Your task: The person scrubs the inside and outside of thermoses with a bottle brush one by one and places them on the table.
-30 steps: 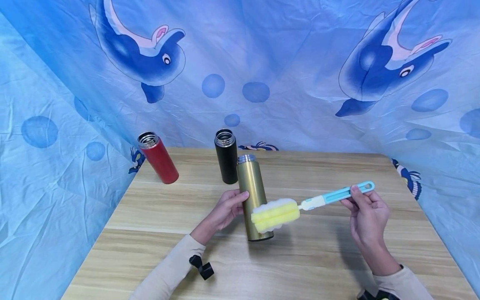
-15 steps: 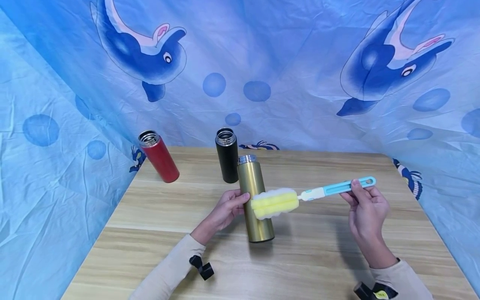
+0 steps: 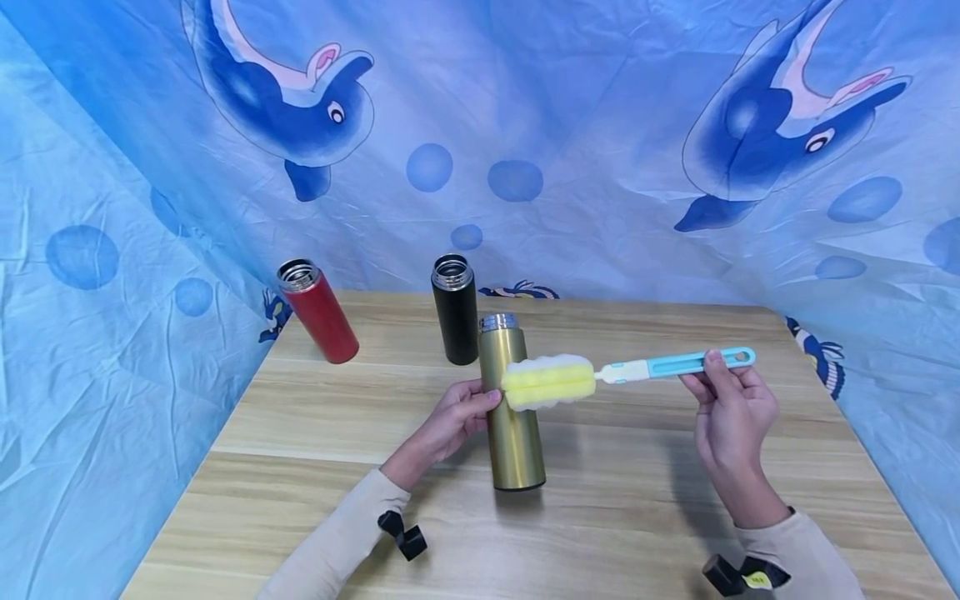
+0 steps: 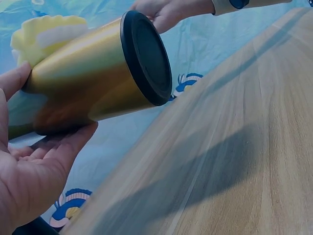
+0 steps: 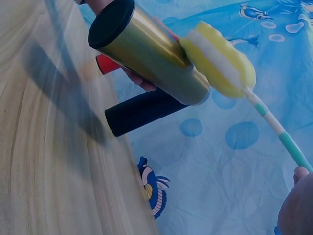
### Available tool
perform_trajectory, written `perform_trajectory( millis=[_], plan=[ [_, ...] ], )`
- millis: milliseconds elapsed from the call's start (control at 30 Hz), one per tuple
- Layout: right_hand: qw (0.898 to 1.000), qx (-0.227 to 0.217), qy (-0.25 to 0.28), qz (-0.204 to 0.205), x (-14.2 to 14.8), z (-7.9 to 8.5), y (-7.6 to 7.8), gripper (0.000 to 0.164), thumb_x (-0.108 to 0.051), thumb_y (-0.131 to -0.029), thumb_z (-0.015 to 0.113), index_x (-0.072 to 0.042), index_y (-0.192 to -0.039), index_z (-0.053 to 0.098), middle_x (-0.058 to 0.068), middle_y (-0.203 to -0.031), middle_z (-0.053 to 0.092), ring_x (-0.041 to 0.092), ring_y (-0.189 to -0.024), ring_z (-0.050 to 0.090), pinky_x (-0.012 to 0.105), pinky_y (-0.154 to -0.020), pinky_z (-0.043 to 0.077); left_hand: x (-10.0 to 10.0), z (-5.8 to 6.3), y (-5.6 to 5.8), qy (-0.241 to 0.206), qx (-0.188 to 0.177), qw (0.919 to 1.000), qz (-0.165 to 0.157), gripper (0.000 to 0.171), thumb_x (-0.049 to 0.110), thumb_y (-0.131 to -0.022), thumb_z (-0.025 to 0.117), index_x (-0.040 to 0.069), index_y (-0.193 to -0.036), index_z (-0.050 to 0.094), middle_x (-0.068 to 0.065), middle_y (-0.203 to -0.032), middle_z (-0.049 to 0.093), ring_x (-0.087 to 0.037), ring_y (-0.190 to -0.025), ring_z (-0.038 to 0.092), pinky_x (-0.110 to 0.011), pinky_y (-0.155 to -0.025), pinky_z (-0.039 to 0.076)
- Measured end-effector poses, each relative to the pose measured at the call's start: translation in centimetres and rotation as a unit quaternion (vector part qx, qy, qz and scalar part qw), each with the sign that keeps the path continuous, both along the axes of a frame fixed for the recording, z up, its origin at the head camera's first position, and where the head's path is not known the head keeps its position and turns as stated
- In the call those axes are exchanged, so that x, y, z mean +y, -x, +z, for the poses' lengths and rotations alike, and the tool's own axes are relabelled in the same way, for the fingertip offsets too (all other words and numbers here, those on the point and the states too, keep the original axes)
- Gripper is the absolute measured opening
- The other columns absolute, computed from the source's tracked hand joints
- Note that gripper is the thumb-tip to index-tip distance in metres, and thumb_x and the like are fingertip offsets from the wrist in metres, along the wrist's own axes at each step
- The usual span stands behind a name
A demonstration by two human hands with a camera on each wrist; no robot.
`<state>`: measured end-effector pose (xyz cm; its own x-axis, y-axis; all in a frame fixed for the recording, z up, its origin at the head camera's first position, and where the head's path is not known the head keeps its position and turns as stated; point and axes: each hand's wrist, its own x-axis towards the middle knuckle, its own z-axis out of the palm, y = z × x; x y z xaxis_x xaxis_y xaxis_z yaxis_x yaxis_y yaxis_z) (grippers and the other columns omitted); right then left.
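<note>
My left hand [image 3: 455, 417] grips a gold thermos bottle [image 3: 516, 442] around its middle. The bottle is held above the table, its open steel mouth tilted away and its black base [image 4: 149, 58] showing in the left wrist view. Between thumb and fingers, my right hand [image 3: 735, 417] pinches the blue end of a sponge bottle brush [image 3: 678, 364]. Its yellow and white sponge head [image 3: 551, 383] points left and overlaps the upper part of the gold bottle in the head view. In the right wrist view the sponge head [image 5: 222, 61] is beside the bottle's outer wall.
An open black bottle [image 3: 455, 321] stands upright just behind the gold one. Farther left is an open red bottle [image 3: 322, 321], also upright. The wooden table [image 3: 637, 517] ends at a blue dolphin-print sheet [image 3: 585, 108] at the back and sides.
My right hand has raised the brush slightly, so the sponge head moved up along the gold bottle and the handle lies more level. The gold bottle has shifted slightly and stands a little straighter.
</note>
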<state>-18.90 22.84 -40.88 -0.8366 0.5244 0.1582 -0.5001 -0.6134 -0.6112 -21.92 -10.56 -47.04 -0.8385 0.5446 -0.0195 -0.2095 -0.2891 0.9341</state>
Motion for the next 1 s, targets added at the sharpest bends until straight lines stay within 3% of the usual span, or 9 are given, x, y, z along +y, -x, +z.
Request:
perform_trajectory(
  millis=[300,500,1000],
  plan=[
    [1.0,0.002,0.009,-0.006,-0.4,0.2,0.0,0.015,0.009,-0.091,0.069,0.017,-0.094,0.057,0.02,-0.08,0.068,0.025,-0.066,0.075,0.027,-0.061,0.06,0.0,0.2,-0.2,0.018,-0.011,0.9997,0.013,0.057,0.024,-0.097,0.062,-0.011,-0.138,0.042,-0.002,-0.105,0.073,-0.013,-0.093,0.072,-0.027,-0.083,0.059],
    [0.999,0.033,0.012,-0.006,-0.4,0.1,0.1,0.013,0.01,-0.091,0.067,0.017,-0.094,0.057,0.02,-0.082,0.066,0.027,-0.07,0.076,0.029,-0.064,0.06,0.1,0.3,-0.2,0.03,-0.013,0.9992,0.023,0.057,0.027,-0.096,0.064,-0.01,-0.135,0.045,0.0,-0.102,0.074,-0.012,-0.09,0.072,-0.025,-0.079,0.058],
    [0.998,0.043,0.041,-0.014,-1.1,0.6,0.2,0.015,0.012,-0.091,0.067,0.017,-0.096,0.055,0.021,-0.08,0.065,0.028,-0.072,0.076,0.031,-0.065,0.06,0.1,-0.1,-0.2,-0.004,-0.006,1.0,0.002,0.065,0.035,-0.096,0.071,-0.012,-0.132,0.046,-0.002,-0.103,0.074,-0.014,-0.088,0.073,-0.026,-0.077,0.06]
  ],
)
